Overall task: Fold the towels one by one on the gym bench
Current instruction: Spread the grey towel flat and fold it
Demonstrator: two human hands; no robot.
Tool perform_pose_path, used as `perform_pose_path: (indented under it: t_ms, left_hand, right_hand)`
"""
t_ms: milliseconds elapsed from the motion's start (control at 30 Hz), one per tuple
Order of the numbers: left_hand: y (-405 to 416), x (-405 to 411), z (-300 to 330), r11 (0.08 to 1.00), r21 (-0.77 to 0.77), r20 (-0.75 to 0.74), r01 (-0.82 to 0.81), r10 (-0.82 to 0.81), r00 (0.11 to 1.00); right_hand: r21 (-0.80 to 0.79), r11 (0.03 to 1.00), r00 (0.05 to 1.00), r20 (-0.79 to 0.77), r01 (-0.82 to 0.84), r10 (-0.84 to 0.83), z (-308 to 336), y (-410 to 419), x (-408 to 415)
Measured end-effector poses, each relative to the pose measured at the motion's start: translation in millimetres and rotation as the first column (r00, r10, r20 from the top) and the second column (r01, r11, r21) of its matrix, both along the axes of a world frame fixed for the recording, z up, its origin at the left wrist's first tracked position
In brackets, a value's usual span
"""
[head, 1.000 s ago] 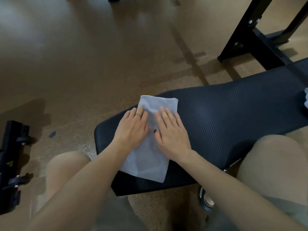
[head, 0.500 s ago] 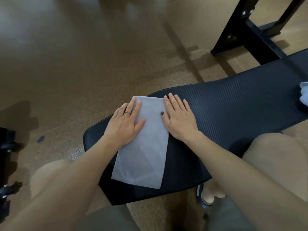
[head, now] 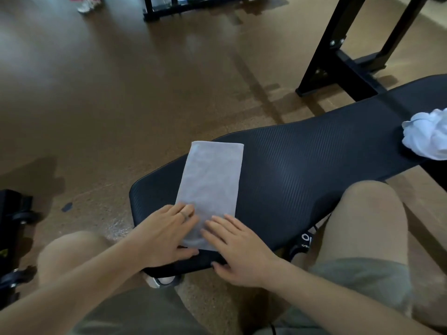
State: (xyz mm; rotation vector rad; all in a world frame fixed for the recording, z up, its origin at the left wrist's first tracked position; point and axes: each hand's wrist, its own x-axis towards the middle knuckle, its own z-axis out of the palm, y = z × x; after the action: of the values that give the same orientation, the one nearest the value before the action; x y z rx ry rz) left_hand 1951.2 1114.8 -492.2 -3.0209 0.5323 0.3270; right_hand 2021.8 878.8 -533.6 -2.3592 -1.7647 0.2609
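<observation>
A pale grey towel (head: 212, 180), folded into a long narrow strip, lies flat across the near end of the black ribbed gym bench (head: 302, 170). My left hand (head: 167, 235) rests flat on the towel's near left corner, fingers spread, a ring on one finger. My right hand (head: 239, 247) lies flat on the near right corner and partly on the bench edge. Neither hand grips the cloth. A crumpled white towel (head: 428, 134) sits on the bench at the far right, cut off by the frame edge.
My knees in olive shorts straddle the bench end. A black steel rack frame (head: 343, 56) stands on the brown floor behind the bench. Black equipment with wheels (head: 12, 228) sits at the left edge. A shoe (head: 160, 281) shows under the bench.
Both hands slid from the towel's far end down to its near end, pressing along it. The view tilted so the white towel at right shows more.
</observation>
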Motion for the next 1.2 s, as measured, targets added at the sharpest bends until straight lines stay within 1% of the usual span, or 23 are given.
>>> perform_pose_path:
  t_ms: [67, 133, 267, 367, 533, 633, 833, 933, 1033, 1067, 1100, 1200]
  left_hand:
    - [6, -10, -9, 0.997, 0.069, -0.03, 0.033, -0.031, 0.999]
    - [13, -10, -17, 0.988, 0.136, -0.058, 0.076, -0.069, 0.996]
    - [16, -4, -20, 0.972, 0.186, -0.082, 0.141, -0.128, 0.988]
    - [12, -5, -24, 0.968, 0.208, -0.053, 0.14, -0.132, 0.99]
    - [-1, -7, -33, 0.958, 0.264, 0.05, 0.109, -0.126, 0.991]
    - [-5, -6, -35, 0.969, 0.238, 0.096, 0.057, -0.082, 0.992]
    - [-4, 4, -32, 0.988, 0.155, 0.078, -0.011, -0.001, 0.997]
    - [-1, 5, -22, 0.994, 0.027, 0.075, -0.108, 0.106, 0.992]
    - [0, 2, -15, 0.968, -0.123, 0.11, -0.219, 0.233, 0.966]
    - [-2, 1, -14, 0.963, -0.141, 0.11, -0.23, 0.246, 0.963]
    - [-3, -1, -14, 0.966, -0.133, 0.112, -0.221, 0.236, 0.965]
    - [-9, -3, -18, 0.98, -0.046, 0.121, -0.193, 0.197, 0.973]
  right_hand:
    - [-0.003, 1.0, 0.998, 0.056, -0.009, 0.009, -5, -1, -3]
    - [0.0, 1.0, 0.996, 0.082, -0.023, 0.023, -7, 1, 0]
    - [-0.004, 0.998, 0.986, 0.15, -0.07, 0.07, -7, 2, 5]
    - [0.006, 0.997, 0.983, 0.168, -0.071, 0.069, -3, 5, 7]
    - [-0.009, 0.998, 0.982, 0.175, -0.068, 0.068, -4, 19, 6]
    - [-0.006, 0.998, 0.982, 0.179, -0.057, 0.057, -5, 22, 6]
    - [0.053, 0.998, 0.985, 0.173, -0.032, 0.022, -9, 27, 4]
    - [0.06, 0.998, 0.989, 0.149, -0.014, 0.005, -7, 28, 4]
    - [0.092, 0.993, 0.994, 0.073, 0.07, -0.077, 1, 32, 7]
    - [0.098, 0.989, 0.992, 0.058, 0.106, -0.112, 4, 34, 9]
    - [0.103, 0.983, 0.988, 0.033, 0.149, -0.153, 8, 35, 11]
    - [0.1, 0.96, 0.963, -0.098, 0.261, -0.251, 18, 35, 15]
